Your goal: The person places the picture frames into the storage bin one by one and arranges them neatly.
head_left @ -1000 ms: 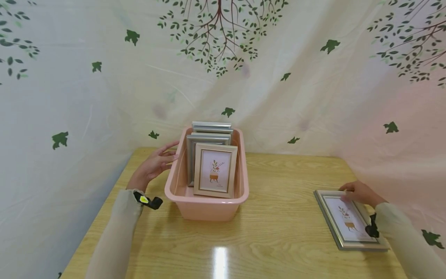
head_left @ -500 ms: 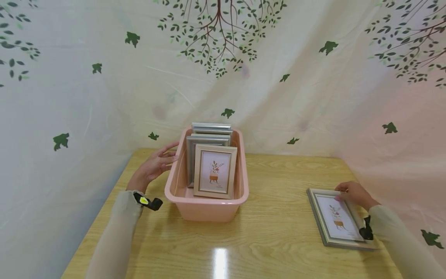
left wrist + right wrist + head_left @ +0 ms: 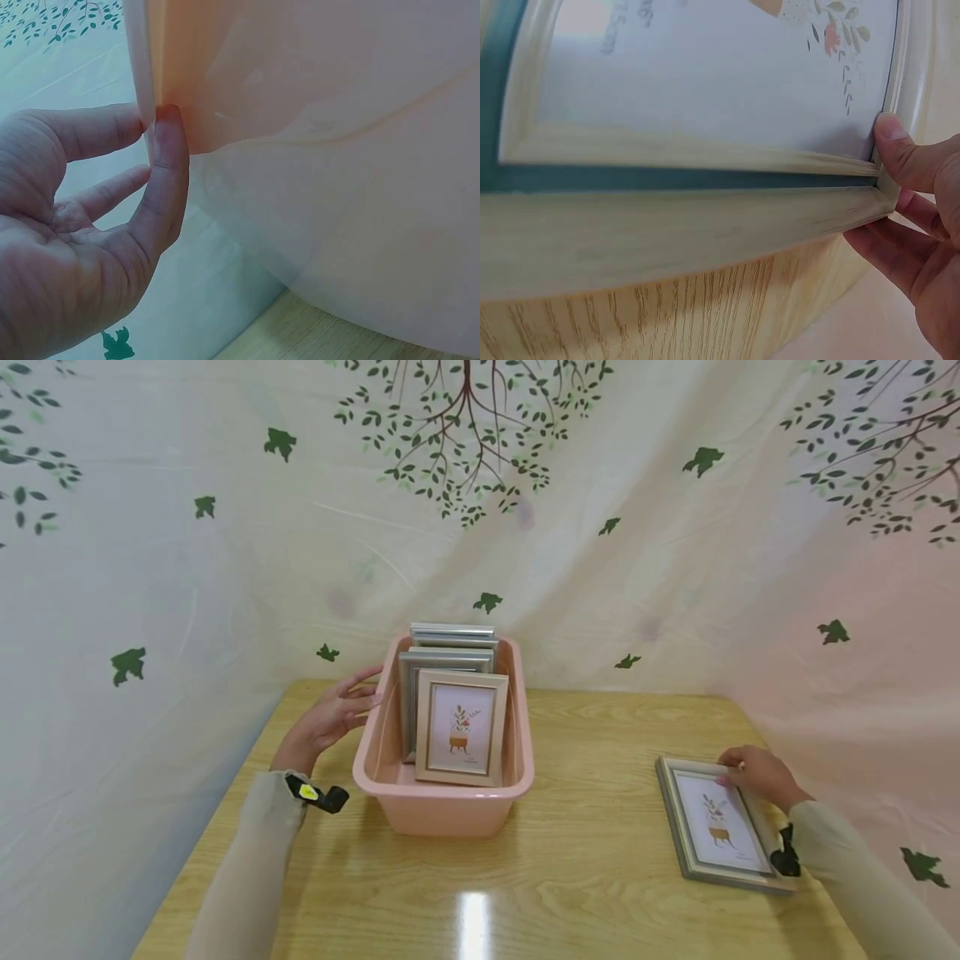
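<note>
In the head view, a pink plastic basin (image 3: 442, 814) stands at the middle of the table. Several picture frames lean upright in it; the front one (image 3: 461, 727) is cream with a potted-plant print, and silver-grey ones (image 3: 453, 632) stand behind. At the basin's left side my left hand (image 3: 330, 722) holds the rim, thumb and fingertips meeting at the lip in the left wrist view. Over at the table's right, my right hand (image 3: 761, 774) grips the far edge of a flat-lying picture frame (image 3: 720, 822), thumb (image 3: 894, 139) on its face and fingers (image 3: 892, 244) beneath.
The wooden table (image 3: 600, 760) runs between the basin and the right-hand frame. A white curtain (image 3: 660, 568) printed with leaves and branches hangs behind and along the sides. A light reflection (image 3: 474, 927) shows near the front.
My right hand and the picture frame it grips have moved leftward and slightly back. The basin, the frames in it and my left hand stay nearly still.
</note>
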Motion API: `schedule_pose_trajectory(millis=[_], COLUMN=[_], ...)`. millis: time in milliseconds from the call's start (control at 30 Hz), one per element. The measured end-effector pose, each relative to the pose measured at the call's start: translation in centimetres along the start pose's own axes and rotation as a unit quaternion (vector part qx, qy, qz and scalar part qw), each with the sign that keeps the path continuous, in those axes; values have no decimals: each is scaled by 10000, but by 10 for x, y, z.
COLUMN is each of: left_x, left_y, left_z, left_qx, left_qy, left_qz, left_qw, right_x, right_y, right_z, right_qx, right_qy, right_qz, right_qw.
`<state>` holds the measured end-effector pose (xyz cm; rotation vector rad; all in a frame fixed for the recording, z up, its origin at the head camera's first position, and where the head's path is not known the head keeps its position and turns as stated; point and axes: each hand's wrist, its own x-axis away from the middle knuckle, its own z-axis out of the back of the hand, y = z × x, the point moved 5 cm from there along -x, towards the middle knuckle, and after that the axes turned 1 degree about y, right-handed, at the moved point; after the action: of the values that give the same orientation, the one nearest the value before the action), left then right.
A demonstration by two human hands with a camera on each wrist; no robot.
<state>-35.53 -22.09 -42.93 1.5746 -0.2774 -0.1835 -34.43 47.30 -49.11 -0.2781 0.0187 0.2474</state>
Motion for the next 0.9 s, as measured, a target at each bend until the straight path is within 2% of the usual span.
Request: schedule_pose_trajectory(millis=[167, 533, 900], left_x=[1, 1, 1], left_y=[2, 1, 3], left_z=[0, 0, 0], left_qx=[6, 72, 288], left_qy=[-41, -96, -129], left_qz=[-32, -26, -86], left_qw=[10000, 9999, 9995], right_x=[0, -10, -27], right_y=[-6, -33, -67], right_z=[3, 11, 26], right_qx=[15, -392, -637], right_qy=[71, 110, 112], right_qz=[-67, 53, 535], right_qw=[10000, 9992, 9965])
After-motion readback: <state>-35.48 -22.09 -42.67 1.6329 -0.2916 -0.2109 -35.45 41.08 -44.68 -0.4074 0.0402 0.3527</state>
